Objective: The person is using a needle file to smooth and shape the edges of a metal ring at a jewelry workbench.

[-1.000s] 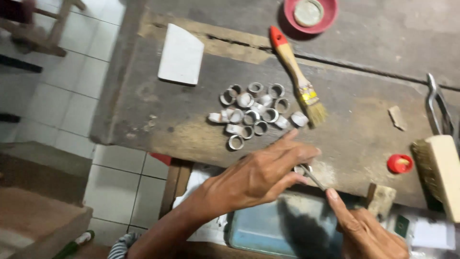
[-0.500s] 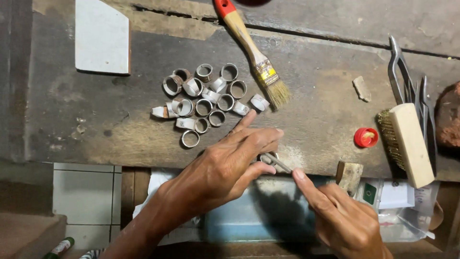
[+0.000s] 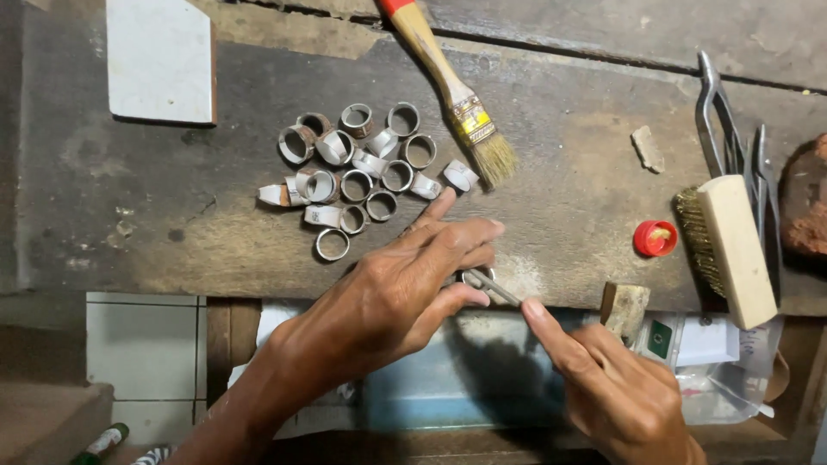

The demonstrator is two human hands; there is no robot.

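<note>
Left hand (image 3: 405, 288): pinching a ring (image 3: 474, 277) at the surface (image 3: 129, 232) edge, fingers closing around it.
Right hand (image 3: 616, 392): gripping a thin file (image 3: 493, 287), pressing it against the ring.
Rings (image 3: 357, 176): lying heaped beside the brush (image 3: 452, 90).

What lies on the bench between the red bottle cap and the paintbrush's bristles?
In the head view, between the red cap and the paintbrush bristles, only a small pale stone-like chip lies; the rest is bare worn wooden bench.
</note>
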